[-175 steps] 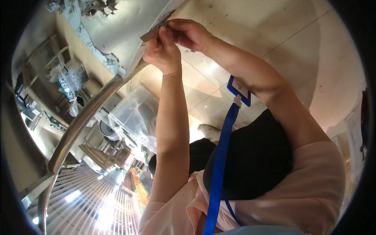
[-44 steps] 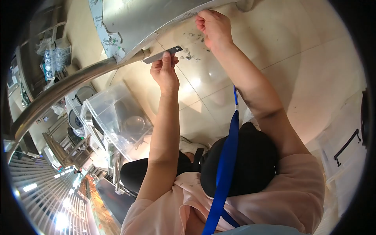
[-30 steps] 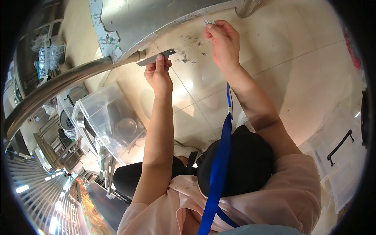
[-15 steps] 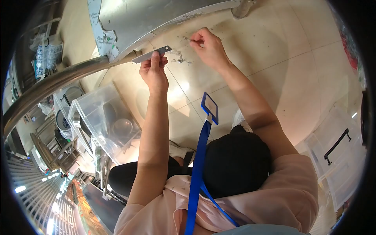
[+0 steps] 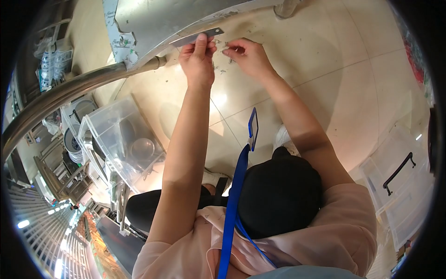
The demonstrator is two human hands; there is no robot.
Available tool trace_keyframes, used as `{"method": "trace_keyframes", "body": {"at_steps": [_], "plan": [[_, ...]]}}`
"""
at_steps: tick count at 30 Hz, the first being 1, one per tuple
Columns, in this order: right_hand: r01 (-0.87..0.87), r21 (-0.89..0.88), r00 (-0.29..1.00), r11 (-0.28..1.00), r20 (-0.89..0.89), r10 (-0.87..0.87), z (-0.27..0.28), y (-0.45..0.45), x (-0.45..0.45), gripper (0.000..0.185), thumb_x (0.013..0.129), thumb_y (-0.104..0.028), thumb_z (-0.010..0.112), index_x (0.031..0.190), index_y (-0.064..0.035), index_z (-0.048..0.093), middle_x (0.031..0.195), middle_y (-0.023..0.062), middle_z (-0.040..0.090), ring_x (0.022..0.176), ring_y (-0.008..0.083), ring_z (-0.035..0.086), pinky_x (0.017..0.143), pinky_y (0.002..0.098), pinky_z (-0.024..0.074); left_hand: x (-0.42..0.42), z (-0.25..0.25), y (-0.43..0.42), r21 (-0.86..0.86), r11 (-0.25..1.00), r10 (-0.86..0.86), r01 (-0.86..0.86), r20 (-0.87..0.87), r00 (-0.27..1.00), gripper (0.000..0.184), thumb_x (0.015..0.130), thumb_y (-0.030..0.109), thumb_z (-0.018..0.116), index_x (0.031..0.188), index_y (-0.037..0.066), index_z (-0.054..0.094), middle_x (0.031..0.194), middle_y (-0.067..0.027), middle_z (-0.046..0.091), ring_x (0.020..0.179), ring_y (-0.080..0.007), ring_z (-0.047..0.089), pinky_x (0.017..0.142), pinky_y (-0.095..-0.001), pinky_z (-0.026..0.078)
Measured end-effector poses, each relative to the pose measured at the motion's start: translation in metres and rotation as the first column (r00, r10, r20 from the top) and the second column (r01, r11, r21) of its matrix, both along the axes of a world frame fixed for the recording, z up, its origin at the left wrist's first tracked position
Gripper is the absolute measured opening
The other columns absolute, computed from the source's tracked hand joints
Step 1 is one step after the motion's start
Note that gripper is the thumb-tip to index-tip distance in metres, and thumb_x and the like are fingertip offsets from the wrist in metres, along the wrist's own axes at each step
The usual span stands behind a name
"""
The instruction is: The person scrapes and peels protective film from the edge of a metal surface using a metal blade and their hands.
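Observation:
My left hand [image 5: 199,63] pinches a flat grey blade [image 5: 214,32] with a hole near one end, thumb on top. The blade lies along the lower edge of a stainless steel panel [image 5: 158,23]; whether it touches is unclear. Just to the right is my right hand [image 5: 253,58], its thumb and forefinger curled close together. Anything between those fingertips is too small to make out. Small dark scraps [image 5: 220,70] are scattered on the floor below the hands. Printed protective film [image 5: 111,28] with a torn edge clings to the panel's left side.
A curved metal tube [image 5: 69,93] runs below the panel at left, and a metal leg [image 5: 286,8] stands beyond. Clear plastic bins [image 5: 123,135] with dishes sit left. Another clear bin [image 5: 395,186] with a black handle is right. A blue lanyard [image 5: 234,200] hangs in front.
My left hand has moved up and right with the blade, closer to the panel's edge. My right hand has shifted slightly down and right. The lanyard's badge has turned edge-on.

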State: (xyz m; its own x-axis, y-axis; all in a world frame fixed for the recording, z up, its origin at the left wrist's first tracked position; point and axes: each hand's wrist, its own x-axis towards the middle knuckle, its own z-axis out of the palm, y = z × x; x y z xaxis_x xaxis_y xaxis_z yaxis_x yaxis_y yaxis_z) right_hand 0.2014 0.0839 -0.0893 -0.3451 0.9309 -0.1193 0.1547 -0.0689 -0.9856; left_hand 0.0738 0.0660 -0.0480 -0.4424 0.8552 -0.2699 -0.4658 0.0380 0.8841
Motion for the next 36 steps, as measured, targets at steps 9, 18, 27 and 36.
{"method": "trace_keyframes", "body": {"at_steps": [9,18,27,36], "plan": [[0.091,-0.408,0.693,0.908,-0.629,-0.352,0.004,0.031,-0.011,0.017,0.080,-0.013,0.059,0.087,0.0017,0.059,0.074,0.0037,0.060,0.066,0.0083,0.053,0.062,0.0201,0.0427,0.021,-0.016,0.030,0.024,0.999,-0.036,0.034,0.122,0.992,0.012,0.082,0.008,0.057,0.081,-0.003,0.056,0.074,-0.0102,0.060,0.059,-0.0135,0.055,0.057,-0.0222,0.048],[0.207,-0.419,0.646,0.884,-0.620,-0.446,-0.004,0.036,-0.018,0.013,0.080,-0.011,0.059,0.077,0.0016,0.060,0.067,0.0032,0.059,0.059,0.0069,0.052,0.056,0.0192,0.0423,0.028,-0.028,0.033,-0.012,1.000,-0.023,0.025,0.175,0.984,0.011,0.084,0.008,0.052,0.079,-0.001,0.054,0.073,-0.0094,0.059,0.062,-0.0147,0.057,0.059,-0.0220,0.050],[0.255,-0.300,0.742,0.919,-0.548,-0.385,0.002,0.036,-0.020,0.015,0.081,-0.013,0.058,0.077,0.0009,0.061,0.067,0.0020,0.059,0.059,0.0065,0.050,0.057,0.0195,0.0412,0.027,-0.030,0.034,0.047,0.999,0.011,-0.020,0.190,0.982,0.012,0.083,0.008,0.054,0.080,-0.002,0.051,0.073,-0.0113,0.059,0.061,-0.0153,0.056,0.058,-0.0236,0.049],[0.297,-0.241,0.780,0.924,-0.497,-0.381,0.009,0.038,-0.020,0.015,0.081,-0.011,0.057,0.074,0.0016,0.060,0.063,0.0008,0.058,0.056,0.0055,0.048,0.054,0.0194,0.0391,0.030,-0.027,0.033,0.046,0.999,0.017,-0.029,0.239,0.971,0.011,0.084,0.008,0.053,0.077,-0.001,0.052,0.070,-0.0096,0.058,0.059,-0.0150,0.054,0.057,-0.0229,0.048]]}}
